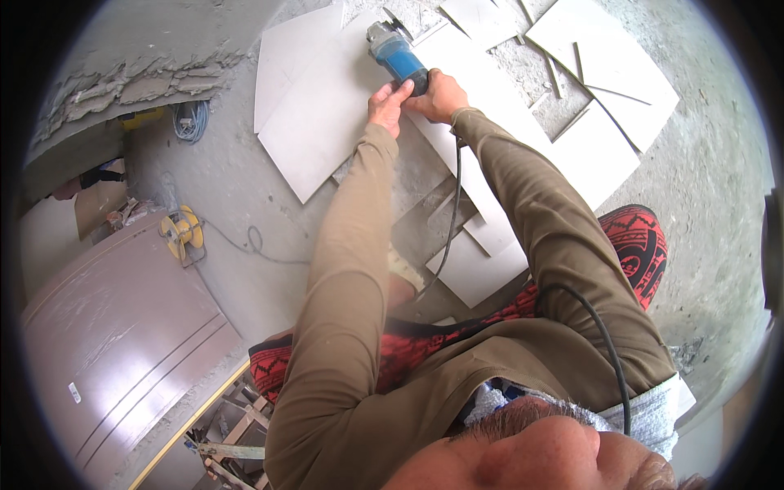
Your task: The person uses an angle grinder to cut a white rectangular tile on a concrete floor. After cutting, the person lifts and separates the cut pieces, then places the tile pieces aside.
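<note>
A blue angle grinder (398,60) with a grey metal head is held out in front of me, over white tiles. My left hand (387,106) is closed against the near left side of its body, thumb on the casing. Around the black rear end, my right hand (442,95) is closed too. The grinder's disc end points away from me and lies close to a large white tile (306,106); I cannot tell whether the disc touches it. A black cord (455,196) runs from the tool back toward my legs.
Cut tiles (604,155) and narrow offcuts (555,77) lie across the dusty concrete floor on the right. Left of me are a yellow cable reel (181,233), a coil of blue-grey cable (190,121) and a brown door panel (131,327). Broken wall edging (131,90) stands far left.
</note>
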Available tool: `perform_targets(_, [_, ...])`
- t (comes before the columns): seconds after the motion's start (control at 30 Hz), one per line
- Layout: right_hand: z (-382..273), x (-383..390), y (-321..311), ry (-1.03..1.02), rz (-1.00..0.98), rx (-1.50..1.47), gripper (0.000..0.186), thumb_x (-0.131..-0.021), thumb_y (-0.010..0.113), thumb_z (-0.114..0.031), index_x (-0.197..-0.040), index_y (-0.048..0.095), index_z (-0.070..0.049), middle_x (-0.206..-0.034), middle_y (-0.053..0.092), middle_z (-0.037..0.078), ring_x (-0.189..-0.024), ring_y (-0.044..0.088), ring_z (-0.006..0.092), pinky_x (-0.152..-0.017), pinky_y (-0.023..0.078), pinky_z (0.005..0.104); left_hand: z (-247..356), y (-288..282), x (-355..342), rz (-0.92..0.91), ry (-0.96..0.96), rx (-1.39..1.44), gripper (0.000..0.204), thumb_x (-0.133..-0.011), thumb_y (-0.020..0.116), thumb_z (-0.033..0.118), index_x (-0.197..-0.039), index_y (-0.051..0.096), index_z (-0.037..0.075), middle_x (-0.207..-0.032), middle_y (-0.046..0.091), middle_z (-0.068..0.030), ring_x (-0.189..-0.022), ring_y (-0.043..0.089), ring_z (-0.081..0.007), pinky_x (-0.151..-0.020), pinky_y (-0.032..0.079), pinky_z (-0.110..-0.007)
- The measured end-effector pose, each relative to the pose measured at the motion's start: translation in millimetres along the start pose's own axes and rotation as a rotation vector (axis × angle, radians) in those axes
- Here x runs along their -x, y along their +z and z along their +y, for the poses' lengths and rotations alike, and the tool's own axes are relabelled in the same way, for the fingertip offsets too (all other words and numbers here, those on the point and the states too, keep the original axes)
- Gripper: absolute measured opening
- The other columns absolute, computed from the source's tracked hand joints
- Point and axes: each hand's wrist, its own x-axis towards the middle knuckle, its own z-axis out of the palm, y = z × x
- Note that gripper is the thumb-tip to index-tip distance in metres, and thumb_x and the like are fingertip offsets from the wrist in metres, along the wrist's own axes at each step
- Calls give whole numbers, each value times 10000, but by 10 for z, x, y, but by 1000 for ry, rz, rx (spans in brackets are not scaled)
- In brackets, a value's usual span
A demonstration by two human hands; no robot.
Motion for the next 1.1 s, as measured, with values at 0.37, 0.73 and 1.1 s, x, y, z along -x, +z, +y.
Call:
perform_targets(0.37, [-898, 628, -365, -240, 119, -168, 653, -646, 807, -354, -1079, 536, 54, -914, 703, 237, -875, 701, 396, -801, 560, 438, 1233, 7, 763, -167, 51, -77, 589, -871, 786, 367, -1287, 548, 26, -1148, 647, -34, -1035, 616, -149, -895, 488, -307])
perform_targets(0.73, [-1561, 1719, -552, -668, 54, -289, 584, -703, 744, -287, -1139, 513, 25, -917, 672, 226, -877, 672, 406, -756, 543, 451, 1879, 254, 2285, 32, 83, 73, 482, -848, 816, 248, -1234, 587, 73, -1173, 616, -28, -1115, 589, -162, -994, 481, -334])
perform_targets(1.1, [-1507, 2002, -633, -730, 83, -196, 640, -723, 743, -304, -1180, 480, 58, -951, 644, 220, -903, 662, 399, -753, 538, 456, 1877, 298, 2522, 20, 169, 115, 471, -856, 796, 233, -1222, 555, 59, -1240, 602, -81, -1168, 571, -197, -1039, 461, -378])
